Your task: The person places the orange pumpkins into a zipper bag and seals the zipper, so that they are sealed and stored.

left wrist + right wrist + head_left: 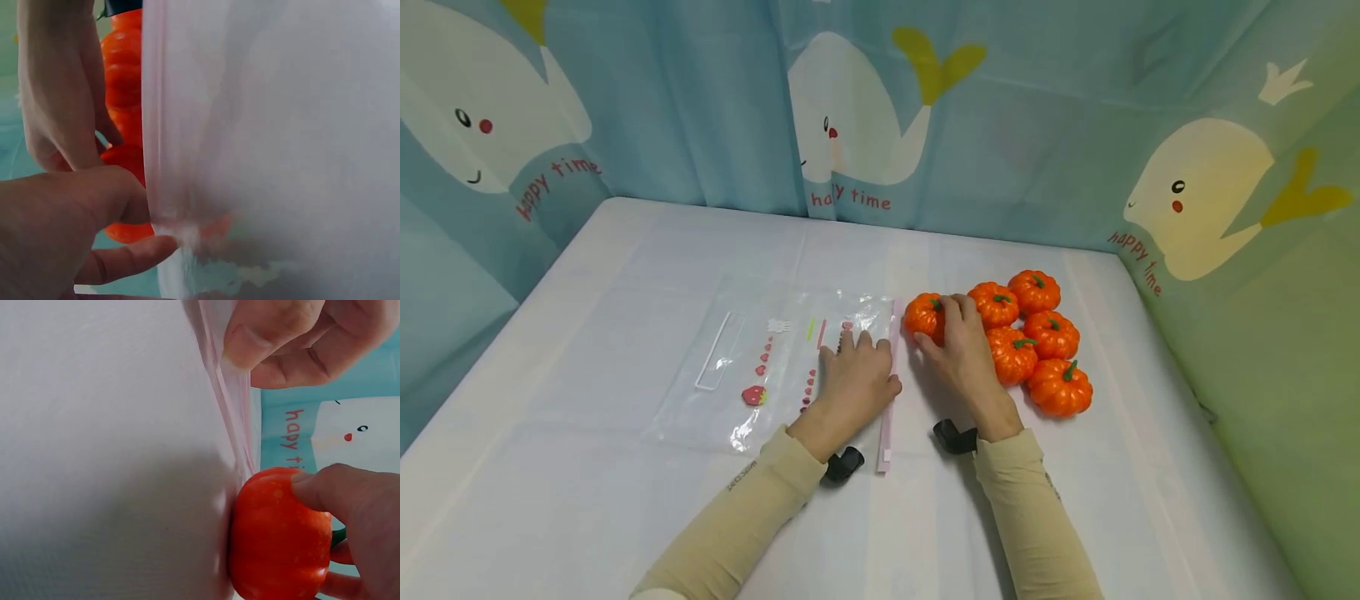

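Note:
A clear zip bag (788, 358) with strawberry prints lies flat on the table, its pink zip edge (886, 437) to the right. My left hand (857, 379) is over the bag near that edge; its thumb (247, 347) and fingers pinch the plastic beside the pink strip. With thumb and fingers, my right hand (962, 354) grips a small orange pumpkin (920, 317) with a green stem. The held pumpkin (278, 537) is low at the table surface, just right of the bag's opening side. My right palm hides part of it in the head view.
Several more orange pumpkins (1054, 336) stand clustered to the right of my right hand. A white-covered table (587, 500) carries everything. Blue curtains (700, 100) with whale prints hang behind it, and a green curtain side (1292, 400) borders the right.

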Demonstrator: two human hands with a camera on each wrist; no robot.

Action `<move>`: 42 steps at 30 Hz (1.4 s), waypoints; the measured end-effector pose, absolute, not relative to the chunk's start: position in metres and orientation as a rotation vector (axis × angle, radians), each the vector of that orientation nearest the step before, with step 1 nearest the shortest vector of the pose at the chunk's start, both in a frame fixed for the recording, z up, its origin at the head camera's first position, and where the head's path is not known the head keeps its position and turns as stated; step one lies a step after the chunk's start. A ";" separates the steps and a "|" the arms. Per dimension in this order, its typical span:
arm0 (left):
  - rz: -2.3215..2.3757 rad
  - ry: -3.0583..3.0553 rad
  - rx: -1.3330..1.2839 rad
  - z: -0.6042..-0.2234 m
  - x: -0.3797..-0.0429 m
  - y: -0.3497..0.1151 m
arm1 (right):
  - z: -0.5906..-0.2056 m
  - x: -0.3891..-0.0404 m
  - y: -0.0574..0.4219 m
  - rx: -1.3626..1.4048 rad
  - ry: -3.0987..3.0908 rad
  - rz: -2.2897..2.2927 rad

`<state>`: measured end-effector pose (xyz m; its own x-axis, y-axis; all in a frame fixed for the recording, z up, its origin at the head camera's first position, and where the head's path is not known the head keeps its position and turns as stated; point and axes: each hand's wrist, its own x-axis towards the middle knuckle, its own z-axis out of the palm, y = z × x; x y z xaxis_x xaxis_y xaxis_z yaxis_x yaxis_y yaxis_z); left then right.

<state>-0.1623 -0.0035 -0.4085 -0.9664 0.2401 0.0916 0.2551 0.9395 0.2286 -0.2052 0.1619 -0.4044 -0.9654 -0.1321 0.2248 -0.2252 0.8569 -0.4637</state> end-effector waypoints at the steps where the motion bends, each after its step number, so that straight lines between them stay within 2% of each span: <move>1: -0.385 -3.034 -0.394 -0.408 -0.163 -0.004 | -0.404 -0.205 0.162 0.273 -2.852 0.746; 13: -0.614 -2.945 -0.382 -0.397 -0.172 -0.015 | -0.401 -0.205 0.164 0.339 -2.897 0.761; 23: -0.630 -2.906 -0.407 -0.399 -0.176 -0.019 | -0.391 -0.204 0.162 0.296 -2.843 0.999; 42: -0.808 -2.865 -0.252 -0.394 -0.180 -0.025 | -0.392 -0.197 0.155 0.532 -2.923 0.939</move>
